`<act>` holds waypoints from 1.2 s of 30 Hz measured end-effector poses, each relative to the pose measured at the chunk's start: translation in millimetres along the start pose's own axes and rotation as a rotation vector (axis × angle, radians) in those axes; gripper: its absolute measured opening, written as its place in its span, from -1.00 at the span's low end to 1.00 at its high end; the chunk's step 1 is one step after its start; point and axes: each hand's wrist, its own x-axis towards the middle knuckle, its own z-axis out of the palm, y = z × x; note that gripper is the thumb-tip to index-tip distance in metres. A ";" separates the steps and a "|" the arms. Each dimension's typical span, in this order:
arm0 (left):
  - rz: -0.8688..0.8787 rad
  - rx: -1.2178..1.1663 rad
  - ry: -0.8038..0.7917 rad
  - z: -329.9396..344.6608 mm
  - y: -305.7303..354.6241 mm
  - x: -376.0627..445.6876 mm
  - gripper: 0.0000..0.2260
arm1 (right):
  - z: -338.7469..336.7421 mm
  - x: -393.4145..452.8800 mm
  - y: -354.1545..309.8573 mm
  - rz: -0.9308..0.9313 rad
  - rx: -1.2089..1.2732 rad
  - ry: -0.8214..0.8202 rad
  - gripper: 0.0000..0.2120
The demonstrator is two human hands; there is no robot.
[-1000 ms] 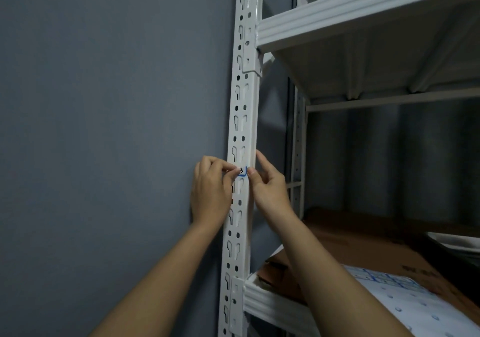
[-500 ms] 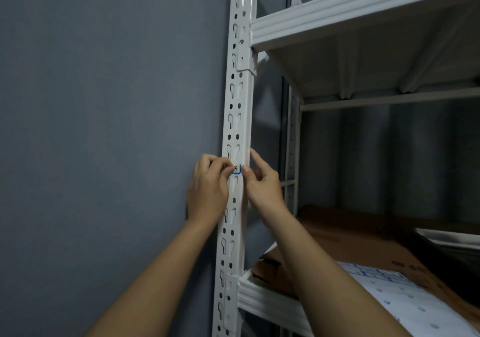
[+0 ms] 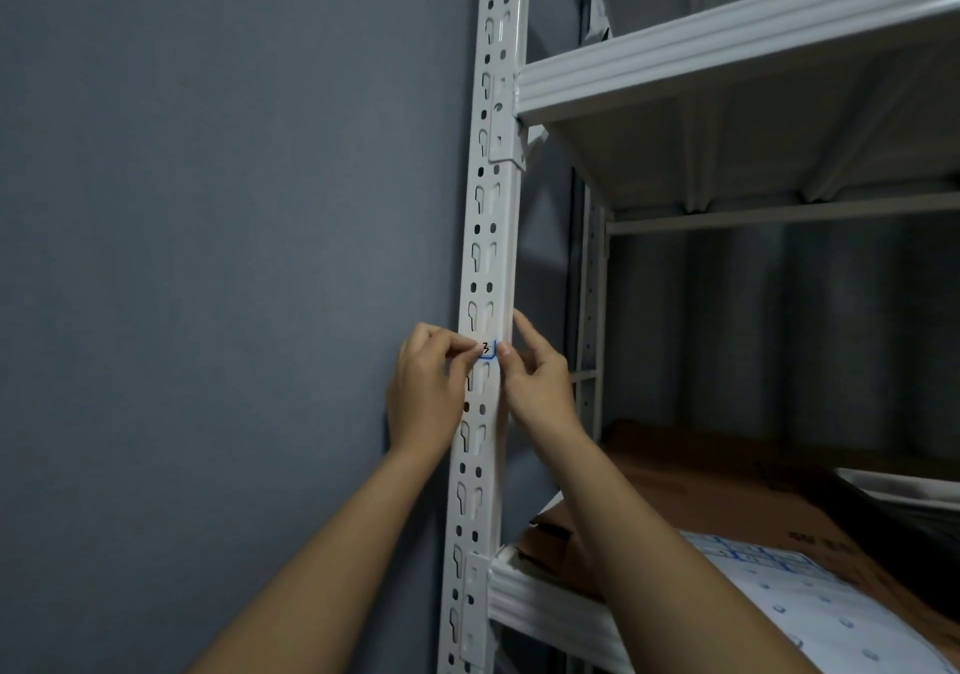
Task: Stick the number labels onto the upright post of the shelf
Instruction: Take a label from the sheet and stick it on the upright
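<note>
Where a flat grey-blue wall [image 3: 208, 257] fills the left half of the head view, a white metal shelving unit stands against it, its perforated upright post [image 3: 493, 236] running from top to bottom with rows of keyhole slots and round holes. A white upper shelf [image 3: 727, 60] hooks into the post high up, a lower shelf [image 3: 550, 606] low down, and a second post [image 3: 589, 320] stands farther back. On the lower shelf lies brown cardboard [image 3: 727, 496], and over it a white sheet [image 3: 831, 600] printed with small blue-outlined labels; dark print on the cardboard is too blurred to read.

A small white number label [image 3: 487, 349] with a blue border sits on the front of the post about midway up, marked with what looks like a 3. The left hand [image 3: 428, 392] has its fingers curled, the tips pinching the label's left edge. The right hand [image 3: 535, 377] pinches the right edge with its thumb, index finger stretched up along the post's corner.
</note>
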 end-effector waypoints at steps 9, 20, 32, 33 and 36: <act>0.073 0.018 -0.007 2.4 -3.0 0.4 -0.94 | 2.0 0.0 -0.7 0.007 -0.023 0.021 -0.55; -0.014 -0.003 -0.010 7.1 -1.6 -1.3 -0.91 | 5.5 0.0 2.8 0.025 -0.051 0.037 -0.56; 0.286 0.127 0.047 5.2 -18.6 3.6 -0.98 | 5.5 0.9 9.2 0.021 -0.037 0.070 -0.57; 0.293 0.134 0.042 6.1 -19.7 4.4 -0.98 | 5.6 1.0 10.0 0.016 -0.049 0.075 -0.58; 0.286 0.142 0.029 7.9 -17.9 5.3 -0.98 | 6.8 1.1 10.7 0.003 -0.082 0.080 -0.58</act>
